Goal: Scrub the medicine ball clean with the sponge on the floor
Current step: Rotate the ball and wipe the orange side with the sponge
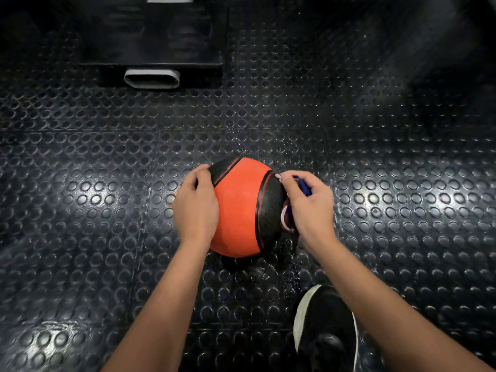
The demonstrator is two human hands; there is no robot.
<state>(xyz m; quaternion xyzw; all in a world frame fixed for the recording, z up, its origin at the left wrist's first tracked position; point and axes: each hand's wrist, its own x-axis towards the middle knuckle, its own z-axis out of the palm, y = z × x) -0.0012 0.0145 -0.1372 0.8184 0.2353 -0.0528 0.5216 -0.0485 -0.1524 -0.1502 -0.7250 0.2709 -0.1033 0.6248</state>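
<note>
An orange rubber medicine ball with black textured bands point(236, 208) rests on the black studded rubber floor mat point(107, 162), directly in front of the person and between both forearms. The left hand point(196, 205) lies open and flat against the ball's left flank, fingers curled over the upper black band, gripping nothing; this placement appears intended to brace the sphere, which would otherwise roll under sideways pressure. The right hand point(308, 208) is clenched around a blue-and-white sponge point(288, 213), only partly visible between the fingers and the ball, and presses it against the right-hand black band, so the two hands oppose each other across the ball. The orange panels look finely pebbled and matte, whereas the black bands carry a coarser, mesh-like grain edged with thin raised red lines, a texture likely to hold dirt. Small bright droplets speckle the mat around and beyond the ball, suggesting wetness from the sponge. The mat's raised circular studs catch the light. A black trainer with a white sole point(326, 326) stands near the ball at lower right, and a dark box-like block with a pale oval opening point(151, 79) sits well apart at the top.
</note>
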